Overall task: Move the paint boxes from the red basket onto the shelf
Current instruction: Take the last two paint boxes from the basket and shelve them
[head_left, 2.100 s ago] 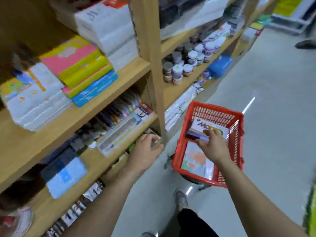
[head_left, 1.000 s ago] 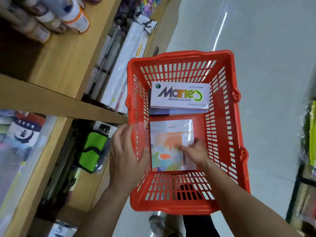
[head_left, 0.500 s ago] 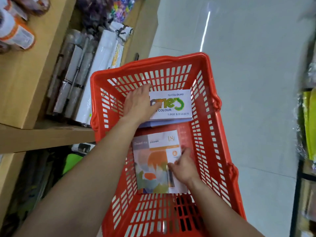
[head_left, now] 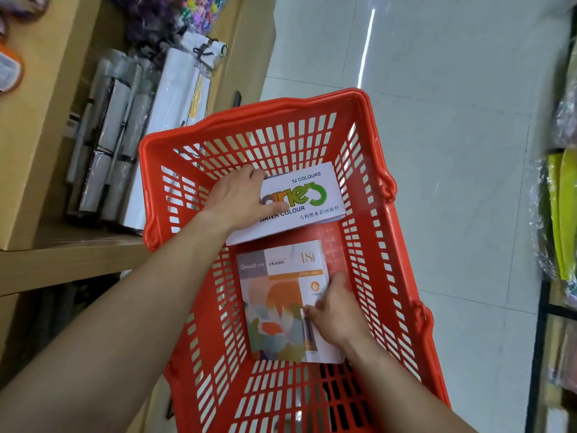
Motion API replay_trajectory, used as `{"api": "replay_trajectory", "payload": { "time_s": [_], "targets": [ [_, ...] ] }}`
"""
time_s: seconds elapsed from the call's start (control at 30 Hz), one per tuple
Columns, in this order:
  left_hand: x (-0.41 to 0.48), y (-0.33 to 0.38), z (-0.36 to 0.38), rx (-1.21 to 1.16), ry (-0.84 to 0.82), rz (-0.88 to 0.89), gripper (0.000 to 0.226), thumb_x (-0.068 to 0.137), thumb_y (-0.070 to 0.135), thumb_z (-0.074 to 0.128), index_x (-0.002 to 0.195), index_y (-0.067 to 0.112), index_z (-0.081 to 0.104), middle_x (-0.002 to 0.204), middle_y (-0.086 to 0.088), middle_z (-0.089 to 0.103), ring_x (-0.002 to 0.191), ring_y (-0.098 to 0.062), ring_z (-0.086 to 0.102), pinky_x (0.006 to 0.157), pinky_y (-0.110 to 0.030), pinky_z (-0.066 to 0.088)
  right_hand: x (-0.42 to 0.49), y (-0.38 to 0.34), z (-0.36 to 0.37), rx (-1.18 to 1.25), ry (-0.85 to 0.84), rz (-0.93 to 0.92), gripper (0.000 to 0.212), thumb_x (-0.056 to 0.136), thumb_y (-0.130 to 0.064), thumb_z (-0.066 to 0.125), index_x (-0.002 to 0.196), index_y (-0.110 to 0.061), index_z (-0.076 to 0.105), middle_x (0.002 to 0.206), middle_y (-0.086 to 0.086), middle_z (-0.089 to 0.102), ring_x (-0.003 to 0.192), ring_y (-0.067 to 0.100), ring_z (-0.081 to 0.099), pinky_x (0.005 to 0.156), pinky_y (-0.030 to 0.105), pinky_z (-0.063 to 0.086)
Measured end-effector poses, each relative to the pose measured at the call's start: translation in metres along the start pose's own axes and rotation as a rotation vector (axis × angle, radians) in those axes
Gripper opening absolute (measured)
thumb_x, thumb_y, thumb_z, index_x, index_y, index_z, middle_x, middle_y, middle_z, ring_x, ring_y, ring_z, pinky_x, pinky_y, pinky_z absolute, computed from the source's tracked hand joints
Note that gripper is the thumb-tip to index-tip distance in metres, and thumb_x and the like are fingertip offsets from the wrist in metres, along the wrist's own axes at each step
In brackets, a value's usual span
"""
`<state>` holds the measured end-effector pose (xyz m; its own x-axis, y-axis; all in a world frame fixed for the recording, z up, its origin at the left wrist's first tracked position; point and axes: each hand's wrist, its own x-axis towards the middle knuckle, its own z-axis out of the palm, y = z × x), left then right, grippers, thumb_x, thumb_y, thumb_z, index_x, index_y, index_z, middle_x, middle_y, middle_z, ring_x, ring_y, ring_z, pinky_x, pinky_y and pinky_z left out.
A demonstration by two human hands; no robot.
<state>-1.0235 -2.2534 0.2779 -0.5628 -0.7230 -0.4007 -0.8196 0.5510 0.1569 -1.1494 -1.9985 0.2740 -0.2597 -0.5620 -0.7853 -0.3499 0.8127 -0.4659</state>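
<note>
A red plastic basket (head_left: 368,126) fills the middle of the view. Inside it at the far end lies a white water colour paint box (head_left: 312,201), tilted, its left end lifted. My left hand (head_left: 243,198) is closed around that left end. Nearer to me a second paint box (head_left: 274,307) with an orange and pastel cover lies flat on the basket floor. My right hand (head_left: 335,314) grips its right edge, thumb on top. The wooden shelf (head_left: 62,254) runs along the left.
On the shelf to the left lie wrapped grey and white rolls (head_left: 118,135) and bundles of coloured items (head_left: 187,14). A pale tiled floor (head_left: 452,151) spreads to the right. Another rack with yellow-green packets (head_left: 562,214) lines the right edge.
My left hand has tightened on the water colour box and raised its left end, so the box now sits tilted. My right hand stays on the patterned box's right edge.
</note>
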Motion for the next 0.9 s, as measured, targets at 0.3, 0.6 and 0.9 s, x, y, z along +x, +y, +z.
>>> {"api": "replay_trajectory", "payload": {
  "time_s": [0.3,0.6,0.9],
  "targets": [
    [-0.008,0.003,0.011,-0.092,-0.042,-0.085,0.093,0.066,0.096,0.042,0.12,0.022,0.055,0.117,-0.003,0.065,0.106,-0.027,0.06,0.086,-0.041,0.049,-0.008,0.0,-0.006,-0.021,0.024,-0.014,0.054,0.082,-0.021,0.079,0.106,-0.03,0.031,0.1,-0.007,0.067,0.096,0.017,0.072,0.071,0.025,0.056],
    [-0.011,0.009,0.015,-0.315,-0.275,-0.279,0.11,0.042,0.097,0.063,0.125,0.025,0.05,0.115,0.003,0.063,0.097,-0.016,0.064,0.08,-0.038,0.055,-0.016,0.003,-0.021,0.077,-0.02,-0.004,0.054,0.083,-0.029,0.077,0.123,-0.024,0.041,0.112,-0.007,0.069,0.095,0.009,0.069,0.065,0.008,0.045],
    [-0.022,0.006,0.011,-0.429,-0.429,-0.289,0.098,0.045,0.085,0.059,0.128,0.034,0.059,0.126,-0.004,0.058,0.11,-0.027,0.06,0.098,-0.048,0.05,-0.037,-0.001,-0.016,0.067,0.115,-0.157,0.023,0.093,-0.042,0.055,0.108,-0.026,0.049,0.101,-0.005,0.07,0.089,0.016,0.069,0.075,0.042,0.056]
  ]
}}
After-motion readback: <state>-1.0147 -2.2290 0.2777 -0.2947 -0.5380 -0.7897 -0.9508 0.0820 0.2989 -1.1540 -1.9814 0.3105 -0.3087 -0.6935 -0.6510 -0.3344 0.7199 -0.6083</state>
